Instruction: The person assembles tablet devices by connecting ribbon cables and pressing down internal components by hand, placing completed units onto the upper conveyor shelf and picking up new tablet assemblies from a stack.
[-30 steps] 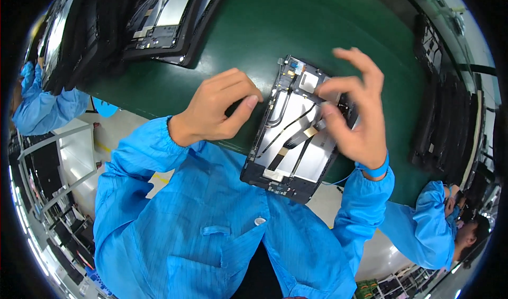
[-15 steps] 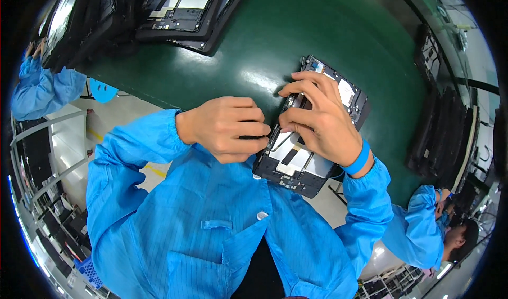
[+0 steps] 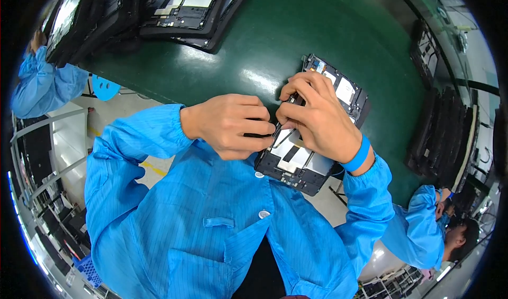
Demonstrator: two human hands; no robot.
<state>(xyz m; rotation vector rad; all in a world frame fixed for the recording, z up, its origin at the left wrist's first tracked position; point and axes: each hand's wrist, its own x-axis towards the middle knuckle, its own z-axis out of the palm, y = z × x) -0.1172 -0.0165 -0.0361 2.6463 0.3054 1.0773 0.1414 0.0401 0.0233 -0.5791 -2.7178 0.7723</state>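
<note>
Right of the frame's centre, the tablet (image 3: 316,164) overhangs the tabletop (image 3: 238,71), probably for easy reach; curled left hand (image 3: 230,127) and right hand (image 3: 320,120) meet at its left edge, grip hidden.

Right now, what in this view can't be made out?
- Head view: the middle of the opened tablet, covered by the right hand.
- Head view: whether the left hand pinches anything; seen from behind, it hides its own grip.
- Head view: the top of the upper-left open tablet, cut off by the picture's top edge.
</note>
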